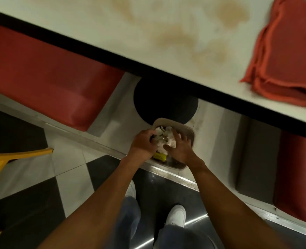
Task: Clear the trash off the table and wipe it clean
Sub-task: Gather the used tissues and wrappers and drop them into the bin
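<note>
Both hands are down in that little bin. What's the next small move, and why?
Probably let go of the crumpled paper: the left hand and right hand have it inside the bin. That frees them for the red cloth, since brown stains mark the table.

A diner-style restaurant: a red booth seat left of the left hand, another seat right of the right hand, a table on a black pedestal beyond both, checkered floor tiles leftward.

We are counting two hands, one bin, one heap of trash, one cloth, two seats and two shoes.
</note>
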Demonstrator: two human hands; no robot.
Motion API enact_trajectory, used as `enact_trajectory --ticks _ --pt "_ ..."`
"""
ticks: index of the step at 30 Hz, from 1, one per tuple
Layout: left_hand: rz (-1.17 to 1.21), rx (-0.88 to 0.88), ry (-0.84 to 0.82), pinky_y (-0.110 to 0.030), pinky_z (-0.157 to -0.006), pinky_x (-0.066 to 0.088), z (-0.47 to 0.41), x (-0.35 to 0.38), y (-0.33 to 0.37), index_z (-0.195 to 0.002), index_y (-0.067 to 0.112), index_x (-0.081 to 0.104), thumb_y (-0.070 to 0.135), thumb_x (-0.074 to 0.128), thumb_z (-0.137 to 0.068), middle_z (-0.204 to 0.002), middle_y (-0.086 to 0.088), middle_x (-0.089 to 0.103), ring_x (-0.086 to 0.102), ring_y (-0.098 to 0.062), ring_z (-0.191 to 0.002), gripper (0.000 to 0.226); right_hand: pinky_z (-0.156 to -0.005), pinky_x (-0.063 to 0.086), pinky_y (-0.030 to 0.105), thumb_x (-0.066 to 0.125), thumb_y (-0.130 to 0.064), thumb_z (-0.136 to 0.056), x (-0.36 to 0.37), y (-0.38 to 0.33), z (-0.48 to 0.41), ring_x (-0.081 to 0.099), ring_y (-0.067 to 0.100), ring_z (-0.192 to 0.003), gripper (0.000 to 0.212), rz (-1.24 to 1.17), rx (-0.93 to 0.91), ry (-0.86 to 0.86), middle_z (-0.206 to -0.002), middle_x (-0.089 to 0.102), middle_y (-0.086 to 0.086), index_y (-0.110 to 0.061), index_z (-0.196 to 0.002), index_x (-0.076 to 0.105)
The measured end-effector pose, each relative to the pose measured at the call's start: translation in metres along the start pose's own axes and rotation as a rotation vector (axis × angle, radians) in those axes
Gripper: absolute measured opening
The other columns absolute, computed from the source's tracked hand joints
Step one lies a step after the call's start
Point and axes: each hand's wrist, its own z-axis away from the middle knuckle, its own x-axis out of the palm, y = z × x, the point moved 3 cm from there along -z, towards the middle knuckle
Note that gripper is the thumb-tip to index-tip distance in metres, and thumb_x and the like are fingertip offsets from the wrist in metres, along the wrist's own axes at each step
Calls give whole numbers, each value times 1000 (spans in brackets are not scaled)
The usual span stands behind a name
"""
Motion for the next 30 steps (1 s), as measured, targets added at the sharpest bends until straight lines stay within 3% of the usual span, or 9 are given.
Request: enact_trajectory --ticks 4,7,9,11,13,17,21,27,30 --pt "53 -57 -8 -22 -93 42 36 -25 33 -138 20 61 16 54 -102 -136 -4 63 60 -22 -123 37 -124 31 52 62 -67 -77 -27 -14 42 31 35 -150 98 -99 13 76 -162 38 10 -27 -160 32" --pt "149 -86 -6 -35 -107 50 69 -45 57 -136 22 61 13 56 -100 -137 -4 64 61 -23 -127 38 -118 41 43 74 -45 -84 -51 -40 92 47 30 -140 79 -203 10 94 -151 52 6 -27 -154 43" --pt "182 -100 -19 -38 -108 50 93 -58 75 -136 24 61 14 56 -101 -137 -2 64 61 -22 -126 37 -111 45 31 76 -33 -87 -72 -63 133 55 25 -133 67 -265 0 122 -146 58 3 -28 -149 50" --pt "171 -92 -6 -31 -102 49 118 -72 93 -136 24 61 17 55 -103 -132 0 64 61 -18 -121 35 -105 44 26 72 -24 -93 -87 -81 174 57 27 -131 60 -279 -15 138 -147 58 7 -21 -149 51" --pt "172 -92 14 -25 -95 44 144 -86 112 -136 24 62 19 54 -104 -130 2 65 59 -13 -114 33 -107 46 31 71 -18 -94 -105 -99 212 59 30 -130 55 -286 -70 162 -145 60 9 -17 -147 54" --pt "205 -67 78 -27 -94 53 191 -116 148 -121 30 68 21 57 -103 -116 7 70 65 -11 -107 24 -100 53 35 72 -20 -91 -141 -124 268 66 26 -115 44 -294 -149 181 -130 68 5 -21 -134 64" --pt "203 20 190 -3 -70 43 228 -147 182 -109 27 71 20 61 -101 -97 11 70 64 0 -88 15 -100 54 34 71 -28 -90 -180 -147 312 64 14 -112 38 -275 -227 232 -123 68 -6 -29 -128 67" --pt "247 174 346 -17 -78 55 253 -200 233 -108 31 71 22 62 -102 -97 13 72 67 1 -91 14 -85 47 6 71 -22 -93 -242 -180 352 61 -7 -101 29 -266 -377 351 -116 68 -13 -26 -122 70" --pt "259 210 363 -11 -74 51 248 -226 256 -109 28 71 22 61 -103 -98 12 71 66 0 -92 13 -88 49 11 71 -22 -94 -270 -198 353 62 -1 -102 31 -236 -423 388 -116 68 -10 -20 -125 70"
